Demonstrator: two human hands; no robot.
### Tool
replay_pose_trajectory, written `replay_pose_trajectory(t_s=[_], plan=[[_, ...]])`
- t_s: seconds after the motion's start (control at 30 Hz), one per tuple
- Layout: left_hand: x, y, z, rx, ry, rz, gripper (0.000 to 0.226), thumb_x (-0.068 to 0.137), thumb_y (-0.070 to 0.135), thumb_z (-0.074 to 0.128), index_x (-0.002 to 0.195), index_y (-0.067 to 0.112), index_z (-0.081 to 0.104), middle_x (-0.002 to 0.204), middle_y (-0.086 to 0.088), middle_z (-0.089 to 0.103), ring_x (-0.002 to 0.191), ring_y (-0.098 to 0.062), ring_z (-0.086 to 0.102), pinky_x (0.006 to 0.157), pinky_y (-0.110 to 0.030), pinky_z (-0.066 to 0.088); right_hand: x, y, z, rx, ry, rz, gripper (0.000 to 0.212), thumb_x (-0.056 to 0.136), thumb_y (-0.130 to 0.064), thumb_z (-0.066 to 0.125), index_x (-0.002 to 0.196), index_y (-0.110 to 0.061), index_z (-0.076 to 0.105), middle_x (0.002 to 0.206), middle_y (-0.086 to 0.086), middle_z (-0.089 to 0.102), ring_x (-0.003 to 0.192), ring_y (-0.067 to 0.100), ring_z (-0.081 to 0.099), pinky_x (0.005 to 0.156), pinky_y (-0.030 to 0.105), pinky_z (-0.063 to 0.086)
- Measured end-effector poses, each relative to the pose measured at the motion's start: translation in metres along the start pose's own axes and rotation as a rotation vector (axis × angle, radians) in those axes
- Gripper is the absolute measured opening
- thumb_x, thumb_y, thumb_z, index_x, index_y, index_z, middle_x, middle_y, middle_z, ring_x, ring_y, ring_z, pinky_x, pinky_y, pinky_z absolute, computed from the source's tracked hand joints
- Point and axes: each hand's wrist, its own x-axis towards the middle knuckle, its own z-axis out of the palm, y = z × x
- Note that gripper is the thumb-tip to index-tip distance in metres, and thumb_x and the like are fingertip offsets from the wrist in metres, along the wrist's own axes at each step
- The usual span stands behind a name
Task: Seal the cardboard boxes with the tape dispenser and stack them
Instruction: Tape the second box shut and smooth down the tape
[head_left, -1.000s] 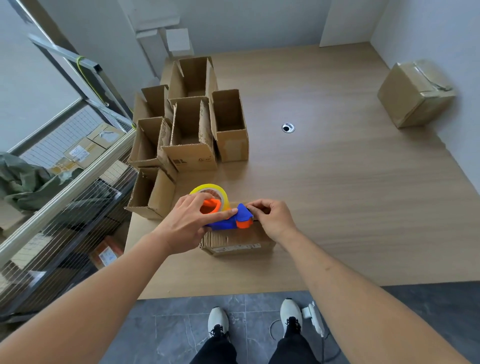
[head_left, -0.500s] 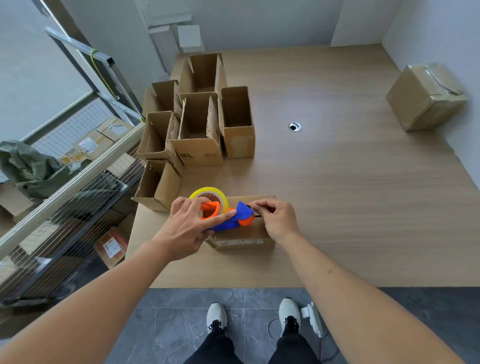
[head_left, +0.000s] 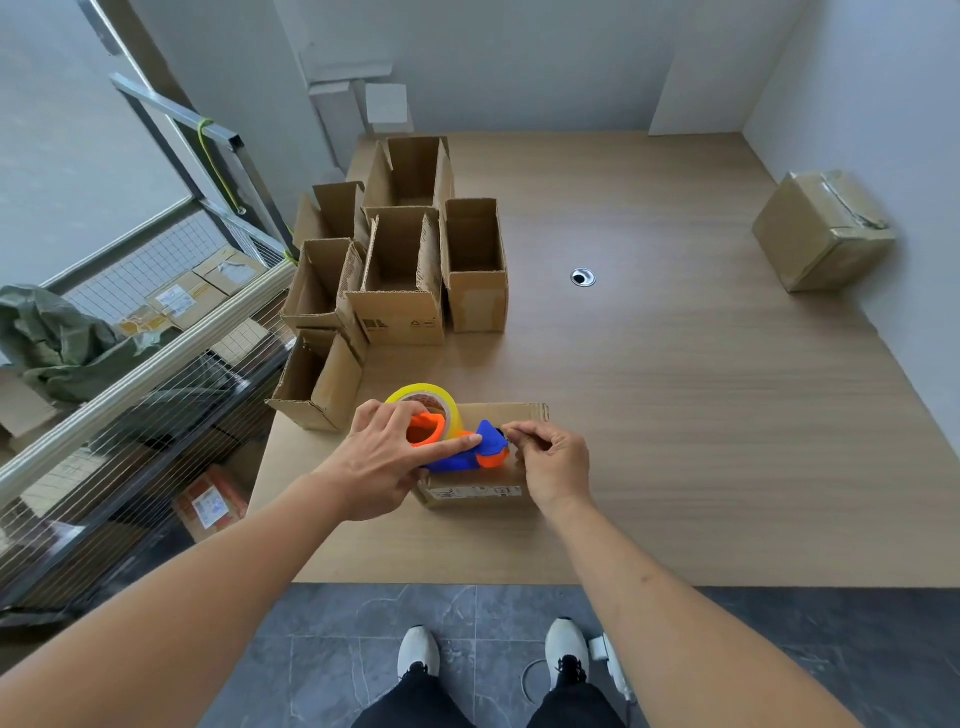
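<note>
A small closed cardboard box (head_left: 511, 418) lies near the front edge of the wooden table (head_left: 675, 415). On top of it rests a blue and orange tape dispenser (head_left: 467, 453) with a yellow tape roll (head_left: 428, 396). My left hand (head_left: 387, 462) grips the dispenser from the left, its index finger stretched along the body. My right hand (head_left: 553, 462) pinches at the dispenser's blue front tip, where the tape end is; the tape itself is too thin to make out. Several open cardboard boxes (head_left: 400, 270) stand clustered at the table's left.
A taped box (head_left: 823, 231) sits at the far right by the wall. A cable hole (head_left: 583, 277) is in the table's middle. A wire-mesh shelf (head_left: 130, 395) with parcels runs along the left. My shoes (head_left: 418, 652) stand on the grey floor below.
The view has shifted slightly; my hands stay on the dispenser and box. My right fingers have closed tighter at the dispenser's tip.
</note>
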Motion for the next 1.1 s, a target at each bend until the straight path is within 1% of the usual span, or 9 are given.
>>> replay_pose_trajectory(t_s=[0.1, 0.2, 0.37, 0.47, 0.67, 0.8, 0.93, 1.0, 1.1], plan=[[0.004, 0.009, 0.005, 0.016, 0.069, -0.001, 0.078, 0.097, 0.042, 0.059, 0.156, 0.058, 0.009, 0.132, -0.012, 0.042, 0.121, -0.032, 0.034, 0.106, -0.056, 0.036, 0.0, -0.001, -0.002, 0.065, -0.057, 0.081, 0.013, 0.091, -0.009, 0.074, 0.088, -0.019, 0.081, 0.087, -0.008, 0.078, 0.086, 0.008, 0.07, 0.076, 0.02, 0.056], [0.01, 0.012, 0.011, 0.003, 0.099, -0.035, 0.066, 0.099, 0.058, 0.046, 0.155, 0.058, 0.013, 0.13, -0.011, 0.044, 0.122, -0.033, 0.044, 0.109, -0.056, 0.033, 0.003, 0.0, -0.004, 0.073, -0.097, 0.106, 0.013, 0.093, -0.01, 0.072, 0.088, -0.019, 0.08, 0.088, -0.007, 0.077, 0.085, 0.006, 0.069, 0.071, 0.016, 0.052], [0.01, 0.007, 0.012, 0.044, 0.135, 0.057, 0.07, 0.1, 0.044, 0.056, 0.158, 0.05, 0.017, 0.124, -0.015, 0.051, 0.114, -0.034, 0.051, 0.099, -0.052, 0.043, 0.005, 0.007, -0.005, 0.071, -0.075, 0.134, 0.011, 0.091, -0.012, 0.074, 0.086, -0.019, 0.08, 0.087, -0.009, 0.077, 0.081, 0.001, 0.068, 0.075, 0.019, 0.053], [-0.003, -0.014, 0.011, 0.026, 0.143, 0.018, 0.06, 0.104, 0.047, 0.044, 0.158, 0.052, 0.017, 0.126, -0.015, 0.049, 0.116, -0.035, 0.05, 0.096, -0.05, 0.04, 0.009, 0.01, -0.008, 0.15, 0.035, 0.204, 0.009, 0.091, -0.017, 0.076, 0.084, -0.021, 0.08, 0.075, -0.009, 0.073, 0.069, 0.007, 0.062, 0.071, 0.025, 0.051], [-0.009, -0.024, 0.008, -0.04, 0.066, -0.05, 0.054, 0.105, 0.054, 0.03, 0.156, 0.056, 0.013, 0.133, -0.008, 0.047, 0.118, -0.031, 0.048, 0.098, -0.047, 0.037, 0.009, 0.002, -0.01, 0.202, 0.03, 0.246, 0.012, 0.094, -0.017, 0.071, 0.084, -0.013, 0.075, 0.06, -0.003, 0.057, 0.059, 0.015, 0.049, 0.06, 0.035, 0.045], [-0.004, -0.021, 0.01, -0.052, 0.065, -0.03, 0.054, 0.105, 0.053, 0.024, 0.156, 0.058, 0.008, 0.135, -0.008, 0.046, 0.123, -0.03, 0.047, 0.101, -0.047, 0.036, 0.01, -0.004, -0.027, 0.033, 0.035, 0.184, 0.009, 0.09, -0.022, 0.075, 0.082, -0.02, 0.079, 0.076, -0.007, 0.074, 0.066, 0.013, 0.061, 0.067, 0.032, 0.053], [-0.008, -0.029, 0.014, -0.05, 0.03, -0.046, 0.054, 0.103, 0.056, 0.016, 0.155, 0.06, 0.004, 0.138, -0.007, 0.043, 0.127, -0.03, 0.045, 0.106, -0.048, 0.033, 0.019, -0.001, -0.07, -0.054, 0.16, 0.233, 0.01, 0.094, -0.02, 0.072, 0.085, -0.02, 0.077, 0.088, -0.001, 0.075, 0.06, 0.017, 0.07, 0.07, 0.035, 0.061], [-0.008, -0.03, 0.015, -0.052, 0.023, -0.063, 0.055, 0.101, 0.057, 0.019, 0.154, 0.061, 0.004, 0.138, -0.006, 0.042, 0.127, -0.029, 0.045, 0.107, -0.048, 0.032, 0.023, 0.004, -0.086, -0.007, 0.15, 0.305, 0.008, 0.092, -0.017, 0.073, 0.086, -0.014, 0.077, 0.087, 0.004, 0.072, 0.062, 0.016, 0.066, 0.069, 0.039, 0.063], [-0.006, -0.027, 0.014, -0.034, 0.007, -0.031, 0.054, 0.101, 0.058, 0.014, 0.154, 0.061, 0.008, 0.136, -0.007, 0.043, 0.128, -0.029, 0.043, 0.107, -0.048, 0.031, 0.03, 0.003, -0.091, 0.018, 0.111, 0.354, 0.011, 0.09, -0.015, 0.073, 0.089, -0.004, 0.074, 0.076, 0.005, 0.055, 0.058, 0.012, 0.047, 0.065, 0.042, 0.064]])
